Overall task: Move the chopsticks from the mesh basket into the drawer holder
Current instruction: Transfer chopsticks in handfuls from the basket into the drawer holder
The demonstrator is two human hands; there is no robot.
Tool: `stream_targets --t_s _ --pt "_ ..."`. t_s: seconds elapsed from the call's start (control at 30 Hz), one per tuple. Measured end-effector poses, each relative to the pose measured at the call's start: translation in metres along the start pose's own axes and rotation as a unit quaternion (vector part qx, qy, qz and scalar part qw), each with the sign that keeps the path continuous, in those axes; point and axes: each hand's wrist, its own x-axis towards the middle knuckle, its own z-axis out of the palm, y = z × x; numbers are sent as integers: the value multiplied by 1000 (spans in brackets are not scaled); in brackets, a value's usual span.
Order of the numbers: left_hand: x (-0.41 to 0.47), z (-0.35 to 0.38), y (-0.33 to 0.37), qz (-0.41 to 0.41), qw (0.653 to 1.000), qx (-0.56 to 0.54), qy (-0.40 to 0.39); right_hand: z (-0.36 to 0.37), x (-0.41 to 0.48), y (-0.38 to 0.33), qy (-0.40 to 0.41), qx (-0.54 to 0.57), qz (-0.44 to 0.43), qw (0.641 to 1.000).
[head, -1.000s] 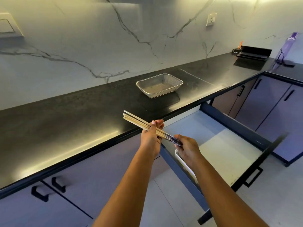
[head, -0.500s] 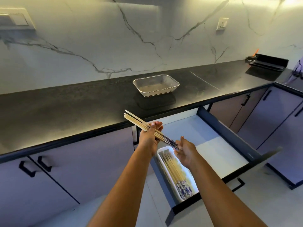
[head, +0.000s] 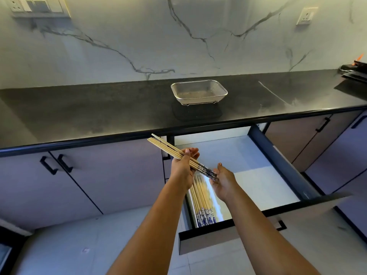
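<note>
Bright, under-cabinet glow, wide-angle edge warp, sharp.

Wooden chopsticks (head: 178,155), tilted, above drawer holder (head: 216,201)

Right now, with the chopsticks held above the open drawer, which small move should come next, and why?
Probably lower the chopsticks into the holder, turning them to lie alongside the stored chopsticks. The left hand grips the bundle, its patterned ends rest on the right hand, and both are just above the holder. The mesh basket looks empty.
</note>
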Motion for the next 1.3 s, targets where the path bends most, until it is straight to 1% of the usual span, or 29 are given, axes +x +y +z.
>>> stream_targets --t_s 0.1,0.27,0.3,0.33,0.37,0.4,0.43,0.5,0.57,0.63,0.7,0.77,0.87,1.07,1.2,1.3 --pt "-4 2 -5 7 1000 3 7 3 -2 3 -9 11 11 1000" --pt "-5 1 -2 20 1000 0 16 5 -6 2 -27 -21 9 999" --pt "-5 0 -2 20 1000 4 16 4 -5 3 -26 -57 -3 998" --pt "-5 -1 -2 20 1000 7 16 3 -5 4 -20 -132 -32 991" --pt "-5 -1 -2 19 1000 11 16 2 -6 4 -11 -226 -74 971" --pt "-6 -2 -2 18 1000 18 14 2 -7 3 -14 -307 -126 943" --pt "-6 -2 -2 17 999 27 13 2 -8 2 -33 -355 -170 919" --pt "-6 -4 -3 16 999 42 13 2 -11 0 -98 -410 -216 880" --pt "-5 -6 -5 19 998 54 11 4 -13 -1 -151 -460 -243 841" --pt "-5 -6 -5 23 997 78 6 4 -14 -2 -169 -496 -271 807" --pt "-6 -4 -4 23 994 110 -2 3 -14 -5 -171 -508 -291 793" --pt "-7 -3 -3 16 991 131 -23 2 -14 -8 -186 -497 -304 791" --pt "-12 1 -3 -18 985 153 -75 0 -14 -14 -220 -463 -301 804" --pt "-14 2 -7 -73 970 197 -120 -13 -14 -23 -298 -429 -225 822" --pt "-15 3 -13 -86 973 177 -121 -18 -11 -25 -294 -430 -206 828" --pt "-14 6 -19 -68 978 181 -83 -20 -8 -23 -275 -417 -204 842"
